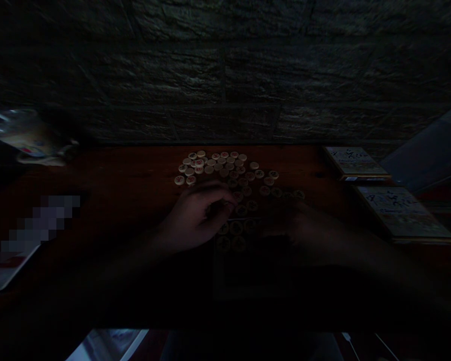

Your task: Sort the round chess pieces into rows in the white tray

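Round wooden Chinese chess pieces (209, 170) lie loosely on the table, some showing red or black characters and others plain. My left hand (197, 215) is curled beside them, thumb and forefinger meeting near a piece; whatever it may hold is hidden. Just below, several pieces (236, 227) sit in tidy rows at the far end of a dark, flat rectangular thing (218, 276), perhaps a box or tray. To the right of these rows is my right hand (295, 223), its fingers lost in deep shadow.
Two flat printed boxes (355, 163) lie at the right. On the left stand a plastic cup (30, 138) with a straw and a phone-like slab (15, 268), partly blurred out. A rough block wall (221, 75) closes off the table's (128, 175) back edge.
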{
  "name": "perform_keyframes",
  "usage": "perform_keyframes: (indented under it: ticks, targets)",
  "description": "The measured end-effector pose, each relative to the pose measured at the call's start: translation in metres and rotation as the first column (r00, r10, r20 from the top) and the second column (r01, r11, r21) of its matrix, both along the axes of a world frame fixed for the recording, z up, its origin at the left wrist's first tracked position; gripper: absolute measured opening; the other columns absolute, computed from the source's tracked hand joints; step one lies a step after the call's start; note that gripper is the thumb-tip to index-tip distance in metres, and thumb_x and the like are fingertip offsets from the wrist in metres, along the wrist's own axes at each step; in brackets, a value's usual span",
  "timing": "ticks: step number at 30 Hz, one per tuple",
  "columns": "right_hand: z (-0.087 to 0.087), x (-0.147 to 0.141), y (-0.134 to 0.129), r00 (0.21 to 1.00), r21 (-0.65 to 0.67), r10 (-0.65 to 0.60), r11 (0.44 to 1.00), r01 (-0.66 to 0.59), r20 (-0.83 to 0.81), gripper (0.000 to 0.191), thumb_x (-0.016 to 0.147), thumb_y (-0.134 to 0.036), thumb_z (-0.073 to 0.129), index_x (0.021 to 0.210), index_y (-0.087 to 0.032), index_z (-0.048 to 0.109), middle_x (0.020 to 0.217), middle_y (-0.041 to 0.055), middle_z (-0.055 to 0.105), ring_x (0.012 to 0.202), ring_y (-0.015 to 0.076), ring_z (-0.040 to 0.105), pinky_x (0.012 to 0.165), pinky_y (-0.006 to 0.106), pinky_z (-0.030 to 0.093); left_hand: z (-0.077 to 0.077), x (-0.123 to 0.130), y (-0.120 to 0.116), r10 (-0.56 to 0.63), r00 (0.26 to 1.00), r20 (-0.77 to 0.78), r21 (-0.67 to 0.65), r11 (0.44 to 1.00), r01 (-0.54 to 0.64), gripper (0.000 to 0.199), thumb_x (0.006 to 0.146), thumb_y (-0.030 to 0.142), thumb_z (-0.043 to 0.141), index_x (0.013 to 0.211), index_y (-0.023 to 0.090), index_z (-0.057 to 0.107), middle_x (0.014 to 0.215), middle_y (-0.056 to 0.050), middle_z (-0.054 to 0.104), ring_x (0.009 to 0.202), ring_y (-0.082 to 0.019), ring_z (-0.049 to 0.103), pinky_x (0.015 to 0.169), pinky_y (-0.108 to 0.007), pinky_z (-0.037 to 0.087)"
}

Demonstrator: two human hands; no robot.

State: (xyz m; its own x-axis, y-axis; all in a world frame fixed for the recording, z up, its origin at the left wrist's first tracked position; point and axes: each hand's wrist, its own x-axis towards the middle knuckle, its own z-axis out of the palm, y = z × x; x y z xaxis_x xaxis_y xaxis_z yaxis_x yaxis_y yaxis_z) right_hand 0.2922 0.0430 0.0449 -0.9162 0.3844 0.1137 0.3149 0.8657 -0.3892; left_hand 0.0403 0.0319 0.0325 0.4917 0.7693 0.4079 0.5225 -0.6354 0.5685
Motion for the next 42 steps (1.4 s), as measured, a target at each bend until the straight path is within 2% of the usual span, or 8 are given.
perform_keyframes:
  ticks: [5, 8, 12, 17, 21, 26, 31, 42]
  targets:
    - [0.003, 0.001, 0.0, 0.989, -0.028, -0.019, 1.0, 0.015, -0.145, 0.004, 0.083, -0.023, 0.071, 0.085, -0.02, 0.074, 0.079, 0.0014, 0.074, 0.077, 0.0175, 0.068, 0.07, 0.03, 0.048, 0.001, 0.001, 0.0, -0.002, 1.0, 0.0, -0.01, 1.0, 0.002, 0.016, 0.093, 0.01, 0.057, 0.098, 0.016, 0.071, 0.099, -0.004, 0.072, 0.094, -0.016, 0.068, 0.081, -0.03, 0.051]
    - [0.003, 0.005, 0.007, 0.934, 0.0, -0.16, 0.986, 0.169, -0.319, 0.009, 0.082, -0.02, 0.064, 0.075, -0.019, 0.07, 0.071, 0.0016, 0.07, 0.064, 0.0146, 0.063, 0.058, 0.027, 0.044, 0.002, 0.001, 0.0, -0.003, 1.0, -0.004, -0.007, 1.0, 0.003, 0.015, 0.094, 0.012, 0.056, 0.096, 0.017, 0.07, 0.097, -0.004, 0.071, 0.093, -0.017, 0.067, 0.08, -0.03, 0.051]
    - [-0.004, 0.014, 0.025, 0.763, -0.076, -0.457, 0.875, 0.479, -0.457, 0.018, 0.086, -0.018, 0.056, 0.073, -0.02, 0.069, 0.067, 0.0013, 0.069, 0.058, 0.0144, 0.062, 0.053, 0.026, 0.043, -0.001, 0.0, 0.0, -0.011, 1.0, 0.0, -0.004, 1.0, 0.011, 0.015, 0.095, 0.013, 0.056, 0.097, 0.017, 0.07, 0.098, -0.004, 0.072, 0.092, -0.016, 0.067, 0.081, -0.03, 0.051]
    - [-0.013, 0.019, 0.043, 0.649, -0.149, -0.639, 0.75, 0.644, -0.413, 0.015, 0.085, -0.021, 0.059, 0.08, -0.02, 0.073, 0.071, 0.0028, 0.073, 0.061, 0.0175, 0.066, 0.054, 0.028, 0.046, -0.005, -0.004, 0.002, 0.01, 1.0, -0.012, 0.001, 1.0, -0.01, 0.015, 0.095, 0.015, 0.057, 0.099, 0.018, 0.071, 0.099, -0.003, 0.072, 0.095, -0.016, 0.067, 0.083, -0.028, 0.051]
    - [-0.014, 0.021, 0.045, 0.706, -0.212, -0.63, 0.775, 0.595, -0.324, 0.014, 0.084, -0.025, 0.062, 0.083, -0.018, 0.075, 0.078, 0.0049, 0.076, 0.064, 0.0173, 0.068, 0.055, 0.027, 0.049, -0.004, -0.004, 0.004, 0.02, 1.0, -0.007, -0.002, 1.0, -0.02, 0.014, 0.096, 0.016, 0.057, 0.099, 0.018, 0.071, 0.101, -0.003, 0.073, 0.095, -0.015, 0.068, 0.083, -0.027, 0.05]
    - [-0.009, 0.029, 0.049, 0.834, -0.44, -0.534, 0.788, 0.43, -0.142, 0.021, 0.081, -0.028, 0.068, 0.098, -0.019, 0.075, 0.088, 0.0046, 0.076, 0.053, 0.012, 0.064, 0.046, 0.024, 0.047, -0.004, -0.005, 0.004, 0.02, 1.0, -0.007, -0.006, 1.0, -0.02, 0.015, 0.095, 0.016, 0.057, 0.099, 0.017, 0.071, 0.099, -0.003, 0.073, 0.094, -0.016, 0.069, 0.084, -0.027, 0.05]
    - [0.003, 0.034, 0.051, 0.931, -0.383, -0.365, 0.86, 0.337, -0.002, 0.025, 0.073, -0.032, 0.08, 0.096, -0.023, 0.078, 0.095, 0.002, 0.075, 0.082, 0.0184, 0.07, 0.066, 0.027, 0.053, -0.004, -0.006, 0.005, 0.019, 1.0, -0.006, -0.01, 1.0, -0.019, 0.015, 0.095, 0.015, 0.058, 0.099, 0.017, 0.071, 0.099, -0.003, 0.073, 0.093, -0.015, 0.069, 0.082, -0.026, 0.05]
    - [0.01, 0.033, 0.047, 0.95, -0.353, -0.285, 0.882, 0.312, 0.128, 0.035, 0.071, -0.025, 0.077, 0.107, -0.021, 0.076, 0.111, 0.0039, 0.074, 0.096, 0.0211, 0.068, 0.077, 0.031, 0.052, -0.004, -0.006, 0.005, 0.016, 1.0, -0.009, 0.005, 1.0, -0.016, 0.014, 0.094, 0.014, 0.059, 0.098, 0.017, 0.071, 0.097, -0.002, 0.074, 0.091, -0.015, 0.069, 0.081, -0.027, 0.05]
